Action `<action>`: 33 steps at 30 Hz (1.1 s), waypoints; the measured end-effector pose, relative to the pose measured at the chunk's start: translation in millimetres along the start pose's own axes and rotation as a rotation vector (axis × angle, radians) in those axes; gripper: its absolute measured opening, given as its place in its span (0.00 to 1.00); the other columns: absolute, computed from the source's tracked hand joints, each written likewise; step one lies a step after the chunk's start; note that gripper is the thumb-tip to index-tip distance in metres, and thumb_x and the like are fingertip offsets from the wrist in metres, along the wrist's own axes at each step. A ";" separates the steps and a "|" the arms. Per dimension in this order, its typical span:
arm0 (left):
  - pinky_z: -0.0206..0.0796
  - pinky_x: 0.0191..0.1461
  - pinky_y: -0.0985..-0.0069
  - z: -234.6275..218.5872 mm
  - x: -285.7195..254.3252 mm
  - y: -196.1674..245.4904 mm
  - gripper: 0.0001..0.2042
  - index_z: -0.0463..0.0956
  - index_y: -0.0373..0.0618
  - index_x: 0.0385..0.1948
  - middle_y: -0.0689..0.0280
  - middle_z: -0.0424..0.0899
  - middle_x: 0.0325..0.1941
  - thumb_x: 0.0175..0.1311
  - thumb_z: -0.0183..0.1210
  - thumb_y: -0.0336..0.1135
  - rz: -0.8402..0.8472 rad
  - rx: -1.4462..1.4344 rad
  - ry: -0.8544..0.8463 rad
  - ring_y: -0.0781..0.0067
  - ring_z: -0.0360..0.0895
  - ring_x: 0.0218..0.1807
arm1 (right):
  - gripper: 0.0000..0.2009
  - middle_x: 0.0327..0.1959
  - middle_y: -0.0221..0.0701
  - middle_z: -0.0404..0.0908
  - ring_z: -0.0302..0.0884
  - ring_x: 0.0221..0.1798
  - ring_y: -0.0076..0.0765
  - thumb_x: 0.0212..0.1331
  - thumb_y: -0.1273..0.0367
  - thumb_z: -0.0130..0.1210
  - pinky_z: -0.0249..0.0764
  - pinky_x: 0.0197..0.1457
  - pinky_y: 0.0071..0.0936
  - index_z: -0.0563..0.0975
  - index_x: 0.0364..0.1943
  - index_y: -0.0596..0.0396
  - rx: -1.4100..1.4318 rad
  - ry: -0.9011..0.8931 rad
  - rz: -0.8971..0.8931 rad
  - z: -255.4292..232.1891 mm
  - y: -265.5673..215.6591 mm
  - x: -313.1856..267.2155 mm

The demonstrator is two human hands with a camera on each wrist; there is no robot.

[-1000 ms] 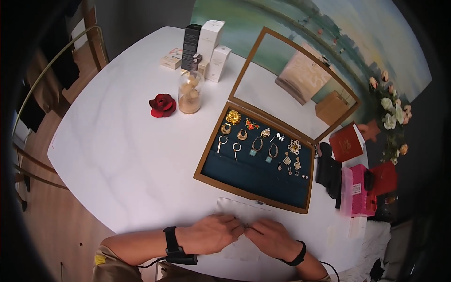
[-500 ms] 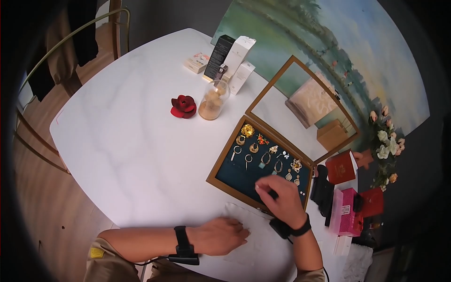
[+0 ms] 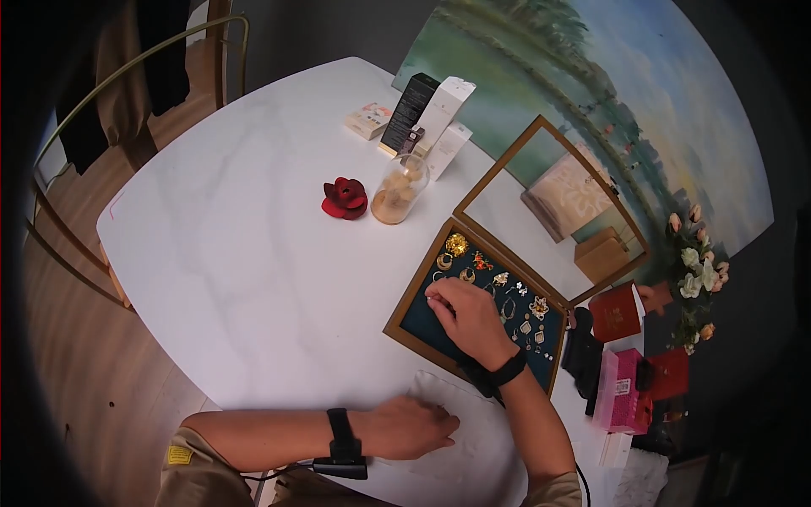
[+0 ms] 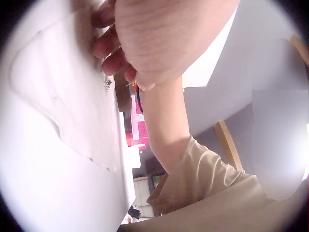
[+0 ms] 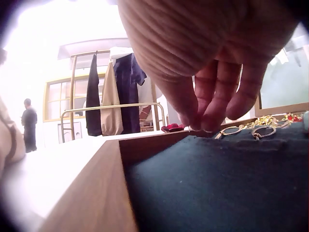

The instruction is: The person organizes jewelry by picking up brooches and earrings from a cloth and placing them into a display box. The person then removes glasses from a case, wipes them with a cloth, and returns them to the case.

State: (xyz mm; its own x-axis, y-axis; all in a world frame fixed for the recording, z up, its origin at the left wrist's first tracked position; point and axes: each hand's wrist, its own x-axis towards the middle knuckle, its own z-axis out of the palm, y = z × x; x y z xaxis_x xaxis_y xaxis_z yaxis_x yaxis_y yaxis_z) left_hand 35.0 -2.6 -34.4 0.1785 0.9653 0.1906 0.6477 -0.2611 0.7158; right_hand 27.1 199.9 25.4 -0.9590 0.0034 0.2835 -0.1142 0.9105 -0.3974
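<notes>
An open wooden jewelry box [image 3: 407,321] with a dark teal lining holds rows of earrings and brooches. My right hand [image 3: 473,317] reaches over its left part. In the right wrist view, thumb and fingertips [image 5: 207,126] come together around a thin bright bit of jewelry, close to two hoop earrings [image 5: 264,132]. My left hand [image 3: 410,428] rests on a pale cloth [image 3: 481,418] in front of the box, fingers bent. A small silvery ornament [image 4: 107,83] shows right at its fingertips in the left wrist view; I cannot tell whether they pinch it.
The box's glazed lid [image 3: 494,198] stands raised. Left of it are a red flower [image 3: 345,198], a glass dome [image 3: 399,190] and cosmetic boxes [image 3: 443,106]. On the right are a red box [image 3: 615,313], a pink box [image 3: 623,389] and dark cases [image 3: 583,351].
My right hand has left the left hand at the cloth and moved forward and left over the jewelry box. The left hand stays on the cloth. The head view has shifted.
</notes>
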 end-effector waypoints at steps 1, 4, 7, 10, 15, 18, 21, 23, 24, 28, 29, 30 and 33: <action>0.75 0.42 0.51 1.3 -0.1 -0.4 0.17 0.75 0.41 0.49 0.55 0.84 0.40 0.79 0.51 0.47 -0.001 -0.002 0.000 0.46 0.83 0.43 | 0.05 0.34 0.38 0.82 0.84 0.36 0.45 0.63 0.76 0.62 0.79 0.41 0.34 0.80 0.40 0.58 0.001 -0.002 0.001 0.0 -1.0 0.8; 0.76 0.42 0.52 3.2 0.1 -0.9 0.16 0.75 0.41 0.48 0.55 0.84 0.40 0.79 0.51 0.47 0.004 0.001 0.006 0.46 0.83 0.43 | 0.03 0.35 0.36 0.79 0.81 0.40 0.50 0.63 0.73 0.61 0.76 0.41 0.43 0.78 0.38 0.53 -0.025 0.004 -0.025 0.3 -2.0 3.0; 0.76 0.42 0.52 4.2 -0.5 -1.4 0.16 0.74 0.41 0.47 0.55 0.84 0.39 0.79 0.51 0.47 0.014 -0.007 0.030 0.46 0.83 0.43 | 0.04 0.36 0.35 0.79 0.81 0.41 0.49 0.62 0.73 0.62 0.77 0.41 0.42 0.78 0.37 0.52 -0.017 0.016 0.003 2.8 -0.3 3.6; 0.76 0.41 0.52 0.7 0.0 0.3 0.16 0.74 0.40 0.46 0.55 0.84 0.39 0.79 0.51 0.47 0.011 -0.010 0.004 0.45 0.83 0.42 | 0.04 0.35 0.34 0.79 0.82 0.40 0.48 0.62 0.72 0.62 0.77 0.41 0.41 0.79 0.37 0.52 0.001 -0.013 0.026 4.6 2.6 2.7; 0.76 0.41 0.51 0.4 0.1 1.0 0.16 0.74 0.40 0.46 0.54 0.84 0.38 0.79 0.51 0.47 0.019 -0.003 0.009 0.44 0.83 0.41 | 0.04 0.34 0.33 0.80 0.83 0.39 0.46 0.62 0.73 0.62 0.78 0.41 0.39 0.79 0.38 0.52 0.004 -0.014 0.041 4.6 5.8 2.3; 0.76 0.41 0.51 -0.6 -0.4 1.8 0.16 0.74 0.39 0.46 0.54 0.84 0.37 0.79 0.51 0.46 0.012 -0.002 0.004 0.44 0.83 0.41 | 0.04 0.34 0.34 0.81 0.84 0.38 0.45 0.62 0.73 0.62 0.78 0.40 0.38 0.79 0.38 0.53 0.075 -0.006 0.080 3.2 4.8 4.9; 0.77 0.43 0.53 -3.4 -0.4 4.3 0.16 0.75 0.36 0.44 0.51 0.86 0.37 0.76 0.56 0.44 0.010 -0.014 0.016 0.44 0.85 0.41 | 0.04 0.34 0.34 0.82 0.84 0.38 0.45 0.62 0.74 0.62 0.78 0.40 0.38 0.79 0.38 0.53 0.055 -0.015 0.065 4.1 6.1 5.8; 0.77 0.43 0.53 -2.9 0.1 4.2 0.16 0.75 0.36 0.44 0.51 0.86 0.37 0.76 0.56 0.44 0.011 -0.010 0.016 0.44 0.85 0.41 | 0.04 0.34 0.35 0.82 0.84 0.38 0.45 0.62 0.74 0.62 0.78 0.40 0.38 0.79 0.38 0.53 0.057 -0.011 0.063 4.1 5.9 6.5; 0.77 0.43 0.53 -2.5 0.0 3.8 0.16 0.76 0.35 0.45 0.51 0.86 0.37 0.76 0.56 0.44 0.013 -0.006 0.016 0.44 0.85 0.41 | 0.04 0.34 0.35 0.82 0.84 0.38 0.46 0.62 0.74 0.62 0.78 0.40 0.38 0.79 0.39 0.53 0.058 -0.006 0.060 4.4 5.8 6.9; 0.76 0.43 0.52 0.6 -0.3 1.4 0.17 0.75 0.39 0.48 0.53 0.84 0.38 0.79 0.52 0.46 0.006 0.003 -0.005 0.45 0.84 0.42 | 0.04 0.34 0.35 0.82 0.85 0.38 0.46 0.63 0.74 0.62 0.78 0.40 0.38 0.79 0.39 0.53 0.066 -0.009 0.063 6.1 8.2 7.4; 0.77 0.43 0.52 -2.3 0.0 3.7 0.17 0.75 0.37 0.46 0.52 0.85 0.37 0.77 0.54 0.45 0.004 0.000 0.000 0.44 0.85 0.42 | 0.04 0.34 0.35 0.82 0.85 0.38 0.46 0.62 0.74 0.62 0.78 0.39 0.38 0.79 0.39 0.53 0.067 -0.014 0.057 6.7 9.2 7.2; 0.77 0.44 0.53 -3.6 0.2 4.7 0.17 0.76 0.35 0.45 0.52 0.86 0.37 0.76 0.56 0.44 0.003 -0.004 0.006 0.44 0.85 0.42 | 0.05 0.33 0.35 0.82 0.85 0.38 0.46 0.62 0.74 0.62 0.78 0.39 0.38 0.79 0.39 0.53 0.067 -0.019 0.051 7.0 9.7 7.0; 0.77 0.43 0.53 -0.5 0.5 3.2 0.16 0.76 0.35 0.44 0.52 0.86 0.36 0.76 0.56 0.44 0.026 -0.001 0.040 0.45 0.85 0.42 | 0.05 0.34 0.35 0.83 0.84 0.40 0.46 0.61 0.73 0.63 0.79 0.41 0.39 0.79 0.39 0.53 0.050 -0.086 0.100 4.8 6.3 6.3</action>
State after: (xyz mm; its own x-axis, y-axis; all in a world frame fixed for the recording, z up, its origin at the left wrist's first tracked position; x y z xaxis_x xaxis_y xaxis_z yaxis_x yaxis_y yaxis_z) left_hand 36.7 -2.9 -31.6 0.1659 0.9575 0.2360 0.6421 -0.2865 0.7111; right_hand 19.1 203.7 20.5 -0.9846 0.0561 0.1655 -0.0275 0.8856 -0.4637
